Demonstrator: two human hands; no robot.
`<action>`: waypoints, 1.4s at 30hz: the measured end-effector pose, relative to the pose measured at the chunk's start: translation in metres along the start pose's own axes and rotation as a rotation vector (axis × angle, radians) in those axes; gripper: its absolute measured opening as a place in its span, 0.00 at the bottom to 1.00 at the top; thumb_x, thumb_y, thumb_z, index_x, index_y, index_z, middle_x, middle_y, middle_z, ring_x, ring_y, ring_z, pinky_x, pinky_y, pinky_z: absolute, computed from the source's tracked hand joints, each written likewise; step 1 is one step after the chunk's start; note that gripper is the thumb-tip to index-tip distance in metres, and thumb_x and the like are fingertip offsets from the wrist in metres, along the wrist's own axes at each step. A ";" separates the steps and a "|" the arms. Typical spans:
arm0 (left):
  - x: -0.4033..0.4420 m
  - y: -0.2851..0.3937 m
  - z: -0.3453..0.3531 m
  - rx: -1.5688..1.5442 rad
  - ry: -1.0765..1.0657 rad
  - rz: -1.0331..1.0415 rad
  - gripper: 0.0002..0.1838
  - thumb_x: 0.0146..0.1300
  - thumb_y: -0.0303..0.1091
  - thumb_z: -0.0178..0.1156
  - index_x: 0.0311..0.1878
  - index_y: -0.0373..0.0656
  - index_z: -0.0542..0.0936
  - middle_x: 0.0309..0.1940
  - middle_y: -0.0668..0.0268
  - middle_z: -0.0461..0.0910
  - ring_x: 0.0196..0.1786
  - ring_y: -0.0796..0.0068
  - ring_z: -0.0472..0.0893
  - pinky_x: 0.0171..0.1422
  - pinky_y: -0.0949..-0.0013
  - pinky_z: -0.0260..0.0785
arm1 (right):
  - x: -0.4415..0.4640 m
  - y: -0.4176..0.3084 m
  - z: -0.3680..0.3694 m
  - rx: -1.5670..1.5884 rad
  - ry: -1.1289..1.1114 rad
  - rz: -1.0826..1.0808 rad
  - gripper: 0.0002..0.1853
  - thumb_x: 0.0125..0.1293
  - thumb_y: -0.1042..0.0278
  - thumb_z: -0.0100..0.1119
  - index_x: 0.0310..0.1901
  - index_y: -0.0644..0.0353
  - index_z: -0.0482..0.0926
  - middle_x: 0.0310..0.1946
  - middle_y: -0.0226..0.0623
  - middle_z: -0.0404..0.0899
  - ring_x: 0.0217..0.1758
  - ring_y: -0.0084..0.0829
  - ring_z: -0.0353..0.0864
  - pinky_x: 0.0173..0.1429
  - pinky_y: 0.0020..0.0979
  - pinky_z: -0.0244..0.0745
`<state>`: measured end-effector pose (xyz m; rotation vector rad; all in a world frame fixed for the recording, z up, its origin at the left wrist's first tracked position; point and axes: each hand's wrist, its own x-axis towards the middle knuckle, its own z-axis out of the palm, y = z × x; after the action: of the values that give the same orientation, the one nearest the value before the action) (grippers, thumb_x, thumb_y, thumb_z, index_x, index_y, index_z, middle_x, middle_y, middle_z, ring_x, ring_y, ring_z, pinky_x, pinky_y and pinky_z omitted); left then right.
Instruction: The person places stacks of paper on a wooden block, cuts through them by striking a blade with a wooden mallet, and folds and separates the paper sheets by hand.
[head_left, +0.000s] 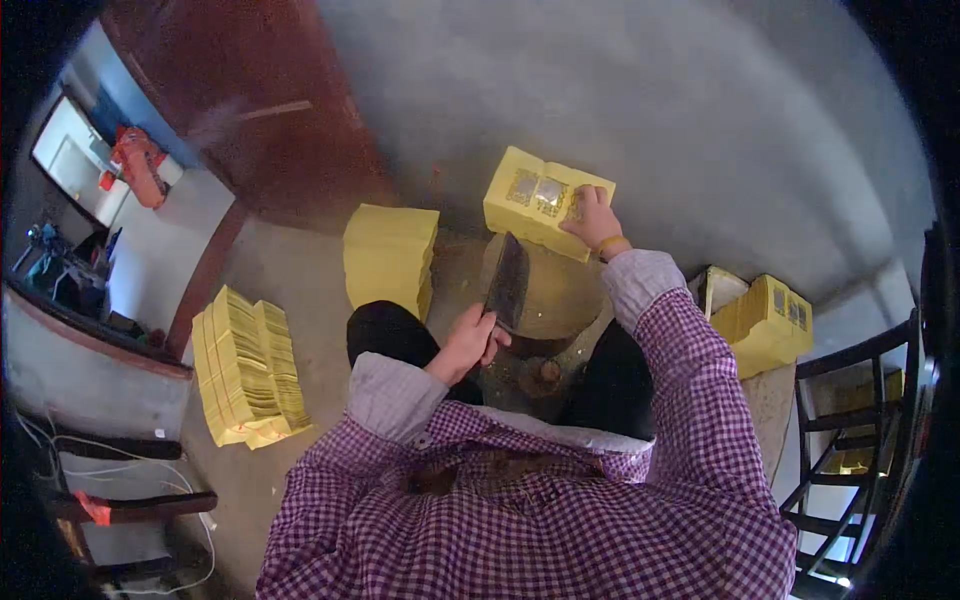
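My left hand is closed round the handle of a cleaver, whose dark, broad blade points up and away from me. Under and beside the blade is a round wooden chopping block between my knees. At the block's far edge lies a thick stack of yellow paper with printed patterns and silvery patches on top. My right hand grips the right end of this stack, thumb and fingers bent over its top. Its underside is hidden from me.
Another yellow paper stack stands left of the block. Tied yellow bundles lie farther left on the floor. At right are a printed yellow stack and a dark chair. A brown door and grey wall rise ahead.
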<state>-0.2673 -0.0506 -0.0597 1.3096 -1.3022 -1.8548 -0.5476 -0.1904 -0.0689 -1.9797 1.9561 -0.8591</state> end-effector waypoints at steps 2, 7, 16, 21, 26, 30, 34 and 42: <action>-0.008 0.000 0.004 -0.090 -0.009 0.044 0.10 0.69 0.38 0.41 0.39 0.41 0.66 0.26 0.60 0.76 0.17 0.82 0.66 0.18 0.75 0.59 | -0.001 0.000 0.003 -0.010 0.008 0.006 0.36 0.41 0.62 0.73 0.52 0.58 0.63 0.53 0.46 0.61 0.54 0.48 0.70 0.56 0.39 0.70; -0.022 0.021 0.009 0.027 0.062 0.192 0.12 0.70 0.36 0.41 0.48 0.39 0.67 0.20 0.64 0.73 0.14 0.79 0.67 0.18 0.74 0.59 | -0.004 -0.002 0.003 -0.026 0.013 0.023 0.37 0.41 0.61 0.73 0.53 0.58 0.63 0.53 0.45 0.61 0.54 0.47 0.70 0.56 0.38 0.70; 0.033 0.029 0.015 0.705 0.290 0.417 0.16 0.68 0.38 0.41 0.54 0.40 0.62 0.27 0.39 0.74 0.33 0.36 0.73 0.36 0.42 0.61 | -0.011 -0.012 -0.001 -0.057 0.042 0.064 0.36 0.42 0.60 0.72 0.53 0.57 0.63 0.53 0.44 0.61 0.54 0.47 0.70 0.56 0.39 0.70; 0.046 0.028 0.021 0.910 0.344 0.456 0.17 0.68 0.35 0.40 0.58 0.40 0.58 0.19 0.47 0.73 0.23 0.45 0.75 0.27 0.48 0.63 | -0.008 -0.006 0.005 -0.046 0.068 0.005 0.35 0.43 0.59 0.71 0.52 0.56 0.64 0.54 0.44 0.61 0.54 0.48 0.71 0.54 0.40 0.71; 0.042 0.028 0.027 0.907 0.302 0.288 0.18 0.67 0.36 0.37 0.57 0.38 0.58 0.29 0.41 0.76 0.34 0.40 0.76 0.39 0.45 0.65 | -0.008 -0.006 0.009 -0.069 0.087 0.008 0.35 0.43 0.59 0.71 0.52 0.57 0.64 0.54 0.44 0.61 0.54 0.48 0.71 0.54 0.41 0.71; 0.029 0.048 0.032 0.918 0.267 0.244 0.16 0.67 0.35 0.36 0.53 0.35 0.58 0.30 0.40 0.76 0.38 0.41 0.77 0.41 0.46 0.65 | -0.008 -0.008 0.005 -0.063 0.062 0.040 0.35 0.44 0.59 0.71 0.53 0.57 0.63 0.55 0.44 0.61 0.54 0.47 0.71 0.55 0.40 0.71; 0.041 0.038 0.027 0.985 0.302 0.272 0.13 0.68 0.36 0.36 0.48 0.37 0.60 0.30 0.41 0.76 0.37 0.40 0.76 0.40 0.45 0.65 | -0.008 -0.013 0.001 -0.075 0.033 0.065 0.36 0.44 0.59 0.70 0.54 0.57 0.63 0.56 0.44 0.61 0.55 0.47 0.70 0.55 0.40 0.71; 0.043 0.033 0.019 0.877 0.320 0.398 0.10 0.68 0.36 0.38 0.44 0.40 0.60 0.24 0.42 0.74 0.32 0.39 0.75 0.36 0.43 0.63 | -0.005 -0.012 0.003 -0.082 0.018 0.091 0.37 0.44 0.58 0.70 0.55 0.56 0.61 0.55 0.42 0.61 0.55 0.46 0.70 0.55 0.40 0.71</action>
<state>-0.3055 -0.0912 -0.0459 1.4992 -2.0929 -0.7522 -0.5362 -0.1852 -0.0659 -1.9153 2.1057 -0.7889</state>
